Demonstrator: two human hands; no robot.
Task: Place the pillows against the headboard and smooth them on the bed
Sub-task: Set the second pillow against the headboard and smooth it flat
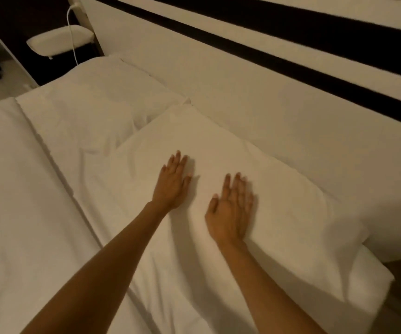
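White near pillow (255,169) under flat left hand (171,184); right hand (229,213) likewise

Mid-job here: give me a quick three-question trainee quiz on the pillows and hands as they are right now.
1. True or false: both hands lie flat on the near pillow.
2. Which hand is closer to the headboard: A) left hand B) right hand?
3. Fill in: the far pillow lies next to a hanging white ____.

Key: 1 true; 2 B; 3 cable.
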